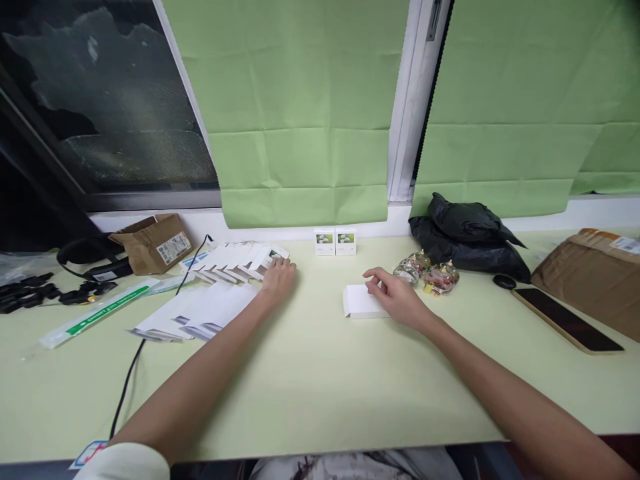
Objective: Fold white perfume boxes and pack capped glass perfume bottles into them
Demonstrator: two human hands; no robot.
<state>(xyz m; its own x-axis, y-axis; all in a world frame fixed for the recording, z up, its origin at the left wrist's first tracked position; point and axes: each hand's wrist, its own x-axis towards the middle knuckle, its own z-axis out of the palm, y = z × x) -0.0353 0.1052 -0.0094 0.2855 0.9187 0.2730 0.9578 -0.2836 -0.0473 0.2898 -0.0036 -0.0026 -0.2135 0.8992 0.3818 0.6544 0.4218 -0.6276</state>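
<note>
My left hand [281, 277] is at the right end of a fanned row of flat white boxes [230, 259]. Its fingers are closed on the end one, a small white box with a green picture [277, 254]. My right hand [397, 298] is over the right end of a blank white box [363, 302] lying on the table, thumb and forefinger apart. Whether its lower fingers touch that box is hidden. Two upright small white boxes with green pictures [335, 242] stand side by side by the wall. More flat white pieces [200, 312] lie beside my left forearm.
Clear round ornaments [440, 277] sit right of my right hand, before black plastic bags [470, 237]. A phone [567, 320], dark mouse [505, 282] and brown parcel [590, 280] lie right. At left are an open carton [153, 245], green-striped packet [103, 312] and black cable [131, 373].
</note>
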